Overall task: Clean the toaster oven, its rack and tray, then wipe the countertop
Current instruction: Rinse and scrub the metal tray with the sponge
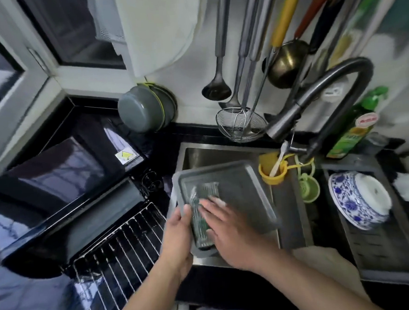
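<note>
I hold a grey baking tray (246,188) tilted over the steel sink (206,154). My left hand (177,235) grips the tray's near left edge, thumb on the rim. My right hand (229,230) lies on the tray's inner face with straight fingers pressing a greenish scrubbing pad (203,210), blurred by motion. The black toaster oven (63,177) stands on the counter to the left with its door (90,221) open. The wire rack (118,256) lies on the dark countertop (230,287) in front of the oven.
A dark curved faucet (327,99) arches over the sink. A yellow cup (272,172) with a brush and a green strainer (308,189) hang at the sink's right. A blue-and-white bowl (354,200) sits in the drying tray (396,258). A green detergent bottle (355,126) stands behind; utensils (240,56) hang on the wall.
</note>
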